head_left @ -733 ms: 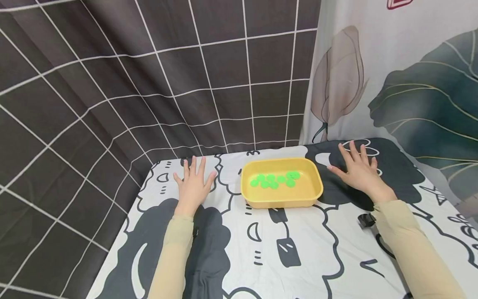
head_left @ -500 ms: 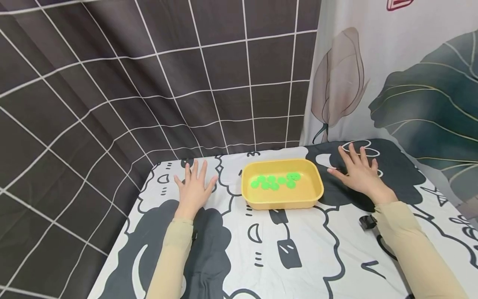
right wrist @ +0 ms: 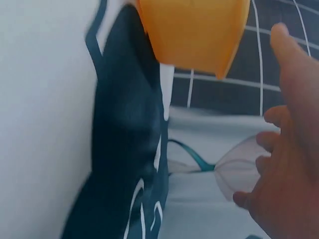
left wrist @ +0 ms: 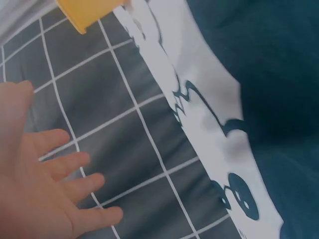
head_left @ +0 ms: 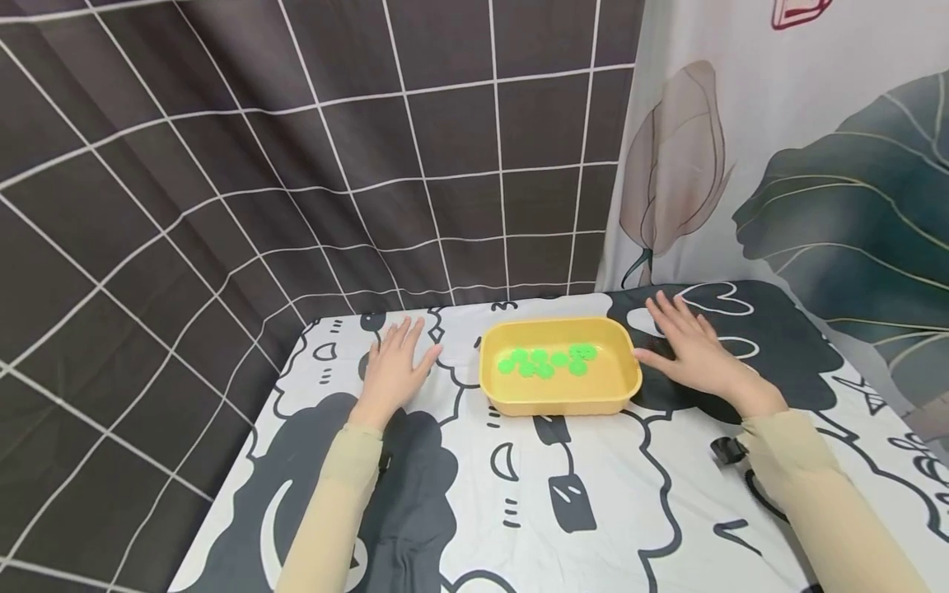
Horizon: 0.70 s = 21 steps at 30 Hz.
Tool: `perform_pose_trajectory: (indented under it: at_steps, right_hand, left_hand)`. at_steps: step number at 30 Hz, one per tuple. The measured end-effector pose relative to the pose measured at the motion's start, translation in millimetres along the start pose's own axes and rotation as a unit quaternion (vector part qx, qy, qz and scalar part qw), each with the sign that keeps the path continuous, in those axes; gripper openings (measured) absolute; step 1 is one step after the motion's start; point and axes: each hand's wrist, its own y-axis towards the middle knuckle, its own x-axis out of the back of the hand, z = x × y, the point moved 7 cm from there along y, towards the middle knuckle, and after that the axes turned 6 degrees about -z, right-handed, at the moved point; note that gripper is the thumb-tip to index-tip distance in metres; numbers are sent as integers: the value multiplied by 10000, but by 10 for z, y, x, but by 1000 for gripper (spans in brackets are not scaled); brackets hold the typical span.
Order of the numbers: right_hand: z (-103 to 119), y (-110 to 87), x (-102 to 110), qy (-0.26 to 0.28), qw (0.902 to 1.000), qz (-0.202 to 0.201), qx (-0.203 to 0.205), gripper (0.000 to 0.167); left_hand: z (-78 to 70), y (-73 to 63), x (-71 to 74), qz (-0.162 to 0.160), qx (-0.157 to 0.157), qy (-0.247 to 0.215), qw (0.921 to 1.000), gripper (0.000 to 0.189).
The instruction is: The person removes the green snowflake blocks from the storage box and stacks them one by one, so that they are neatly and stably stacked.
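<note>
A yellow plastic basin (head_left: 560,407) sits on the patterned cloth between my hands. Several small bright green discs (head_left: 544,370) lie on its floor, mostly toward the left and the back; what they are is too small to tell. To the left of the basin is my left hand (head_left: 393,371), fingers extended and holding nothing. My right hand (head_left: 693,350) is just right of the basin, fingers straight, thumb close to the rim; whether it touches cannot be told. In the right wrist view the basin's side (right wrist: 194,35) shows near the thumb, and the left wrist view catches its corner (left wrist: 89,12).
A white cloth with dark cartoon shapes (head_left: 474,502) covers the surface. A dark curtain with a white grid (head_left: 445,206) stands behind and to the left, and a leaf-print curtain (head_left: 741,247) at the right. A black device (head_left: 728,450) is at the right wrist.
My right hand has shifted left, its thumb now close to the basin's rim. The left hand has turned slightly toward the basin, fingers drawn nearer together. The basin and discs have stayed put.
</note>
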Motion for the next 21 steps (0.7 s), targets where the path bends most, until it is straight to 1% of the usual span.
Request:
perform_pose_trajectory:
  at_steps: [3, 8, 10, 14, 17, 21]
  right_hand:
    - [105, -28, -81, 73, 9995, 267, 166, 100]
    - [198, -69, -209, 161, 9980, 534, 280, 105]
    - [204, -80, -248, 176, 9976, 576, 337, 105]
    - [186, -93, -302, 208, 9970, 611, 432, 101]
    - [190, -97, -330, 210, 9964, 633, 525, 100]
    - [212, -100, -354, 208, 9958, 660, 595, 100]
  left_hand:
    - [-76, 55, 38, 21, -162, -194, 9997, 70]
    - [-197, 169, 62, 202, -324, -257, 9989, 64]
    - [-267, 226, 67, 282, -405, -239, 9985, 63]
    - [-457, 359, 86, 342, -694, -100, 9969, 61]
    - [-597, 461, 94, 391, -820, -133, 9958, 61]
    - [-773, 588, 52, 578, -966, -270, 9933, 60]
